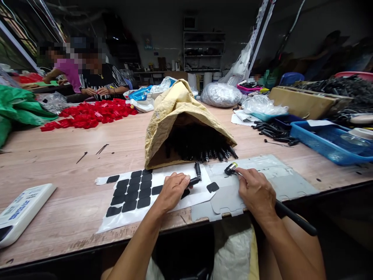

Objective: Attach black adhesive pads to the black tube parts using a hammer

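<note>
My left hand (pixel 174 190) is closed on a black jointed part (pixel 198 171) above a white sheet. Rows of black square pads (pixel 133 186) lie on that white backing sheet (pixel 107 224). In my right hand (pixel 258 190) is a small hammer, its round head (pixel 230 168) over a grey board (pixel 279 175) and its black handle (pixel 295 218) sticking out behind the hand. One loose black pad (pixel 212 187) lies between the hands. Straight ahead, a yellowish woven sack (pixel 171 107) lies with its mouth towards me, full of black parts (pixel 195 144).
A white device (pixel 26 210) sits at the left edge. Red parts (pixel 93 112) are heaped at the back left, where two people sit. A blue basket (pixel 326 146) and black parts (pixel 274 132) are on the right. The table's front edge runs below my forearms.
</note>
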Motion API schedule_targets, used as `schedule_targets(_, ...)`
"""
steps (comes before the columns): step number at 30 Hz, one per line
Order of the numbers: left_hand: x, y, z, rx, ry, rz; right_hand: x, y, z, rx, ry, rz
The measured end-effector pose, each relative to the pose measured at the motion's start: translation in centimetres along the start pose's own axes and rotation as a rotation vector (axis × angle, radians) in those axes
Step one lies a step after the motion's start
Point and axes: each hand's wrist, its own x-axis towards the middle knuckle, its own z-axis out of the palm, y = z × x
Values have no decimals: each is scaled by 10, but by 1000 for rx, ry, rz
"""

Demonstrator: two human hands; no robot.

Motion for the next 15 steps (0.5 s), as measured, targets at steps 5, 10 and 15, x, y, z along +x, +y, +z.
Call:
schedule_targets(5, -48, 42, -10, -49, -160, 149, -1, -1, 0, -2, 6, 15)
schedule_targets(10, -112, 28, 29, -6, -487, 121, -1, -3, -1, -10, 17, 9)
schedule_targets(15, -129, -32, 82, 397, -508, -200, 0, -5, -3, -26, -7, 18)
